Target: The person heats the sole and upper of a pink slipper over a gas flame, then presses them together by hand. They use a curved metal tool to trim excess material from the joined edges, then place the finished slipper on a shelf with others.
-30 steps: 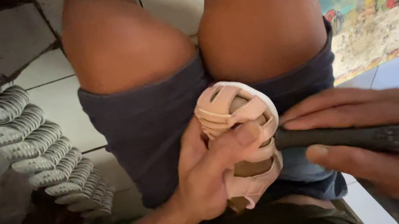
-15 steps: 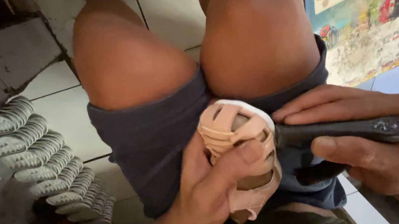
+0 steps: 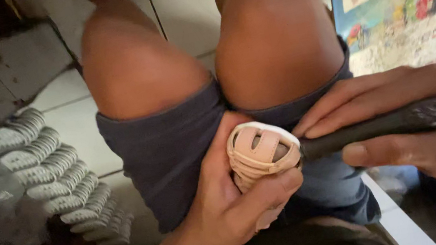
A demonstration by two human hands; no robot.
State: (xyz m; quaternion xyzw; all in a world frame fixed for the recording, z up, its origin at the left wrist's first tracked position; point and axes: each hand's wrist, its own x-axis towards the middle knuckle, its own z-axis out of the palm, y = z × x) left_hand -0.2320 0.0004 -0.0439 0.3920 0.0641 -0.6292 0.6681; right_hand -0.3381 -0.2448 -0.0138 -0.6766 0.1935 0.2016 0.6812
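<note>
Over your lap, your left hand (image 3: 232, 203) has its grip closed around the small pink strappy sandal (image 3: 262, 153), toe end up, while your right hand (image 3: 409, 124), wrapped tight on the black tool handle (image 3: 397, 121), brings its tip in sideways, touching the sandal's right edge.

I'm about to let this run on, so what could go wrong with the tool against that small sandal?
The dark tool meets the pink sandal right beside the left hand; a slip could catch its thumb. The sandal is braced only by that hand against the lap, over the dark shorts, so it may twist. The right hand holds the tool well back from its tip, which may limit control.
</note>
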